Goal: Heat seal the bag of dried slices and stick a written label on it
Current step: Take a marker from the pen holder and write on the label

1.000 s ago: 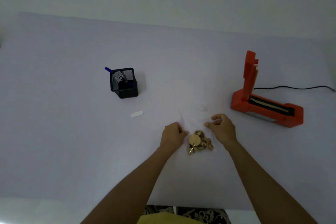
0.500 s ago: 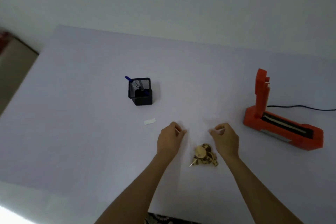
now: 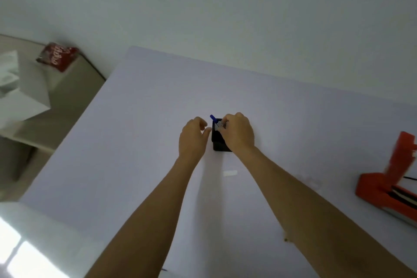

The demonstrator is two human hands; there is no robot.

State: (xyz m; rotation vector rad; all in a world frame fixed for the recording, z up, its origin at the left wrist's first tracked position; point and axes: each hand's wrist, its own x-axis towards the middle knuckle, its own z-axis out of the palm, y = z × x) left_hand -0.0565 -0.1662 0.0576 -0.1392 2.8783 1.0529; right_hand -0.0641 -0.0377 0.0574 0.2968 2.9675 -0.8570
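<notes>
A black mesh pen holder [image 3: 218, 145] stands mid-table with a blue pen [image 3: 212, 117] sticking out of it. My right hand [image 3: 238, 133] covers the holder's top, fingertips curled into it; whether they grip anything is hidden. My left hand [image 3: 193, 136] hovers just left of the holder, fingers loosely bent and holding nothing. A small white label [image 3: 230, 173] lies on the table between my forearms. The orange heat sealer [image 3: 381, 189] stands at the right edge with its lid raised. My right arm hides the bag of dried slices, apart from a brown speck [image 3: 286, 239].
The white table [image 3: 135, 142] ends in a left edge running diagonally. Beyond it stands a lower beige surface with a red packet [image 3: 57, 56] and white paper [image 3: 13, 88]. A black cable [image 3: 409, 178] leaves the sealer.
Both hands left the bag of slices and moved forward to the pen holder. The view swung left and up, so the bag slid under my right arm.
</notes>
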